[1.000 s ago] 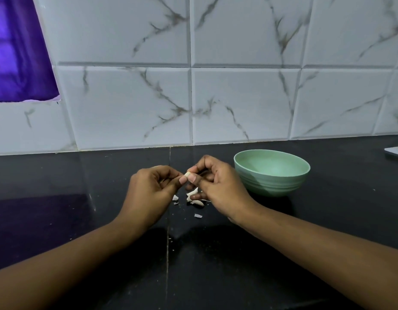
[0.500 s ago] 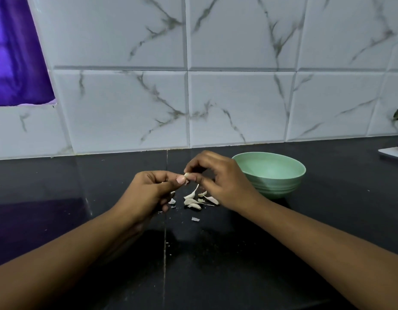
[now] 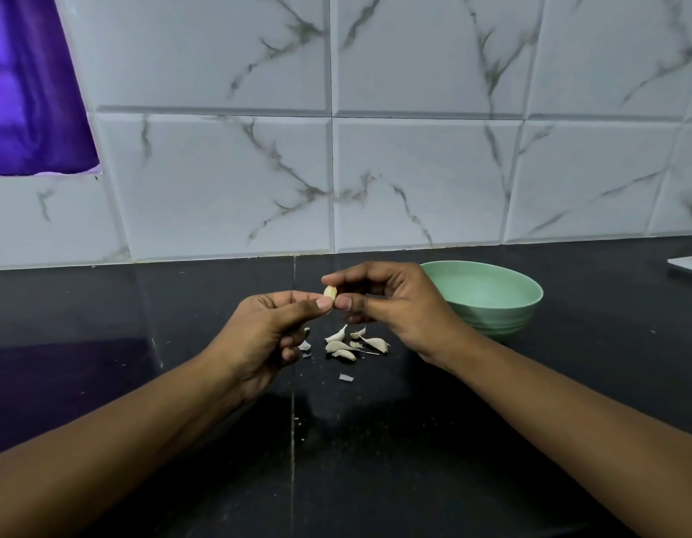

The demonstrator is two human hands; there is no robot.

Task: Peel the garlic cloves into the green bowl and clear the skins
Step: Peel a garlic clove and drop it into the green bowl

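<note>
Now both hands pinch 1 small pale garlic clove (image 3: 330,292) above the dark glossy surface (image 3: 181,304), left hand (image 3: 266,335) steadying, right hand (image 3: 391,304) best stripping skin onto the scraps (image 3: 346,345), round green plastic bowl (image 3: 488,300) just right.

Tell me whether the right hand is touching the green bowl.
Cannot tell. In the head view the right hand overlaps the near-left rim of the green bowl, hiding any contact or gap.
</note>
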